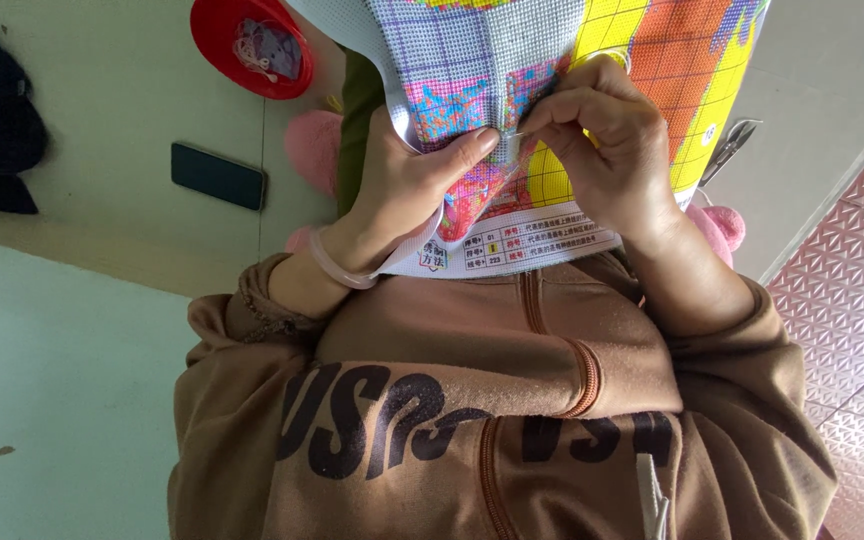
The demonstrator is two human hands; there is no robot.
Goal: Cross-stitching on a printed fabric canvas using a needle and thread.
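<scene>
1. I saw the cross-stitch canvas (552,60) held up in front of the person's brown sweatshirt (472,400), its long axis running from the printed legend strip (522,245) near the chest up and out of the top of the frame.
2. The left hand (402,190) gripped the canvas at its folded left edge, thumb pressed flat over the coloured grid, fingers behind the fabric; a pale bangle (337,268) sat on that wrist.
3. The right hand (602,140) lay on the canvas face, its grip narrow, thumb and forefinger pinched around a thin needle (517,140) beside the left thumb tip. I could not tell which way the needle pointed.
4. The canvas lay between both hands, touching each.
5. On the pale surface to the left lay a dark phone (218,176) and a red dish (252,45) of thread, well apart from the hands. Small snips (730,145) showed just beyond the canvas's right edge.
</scene>
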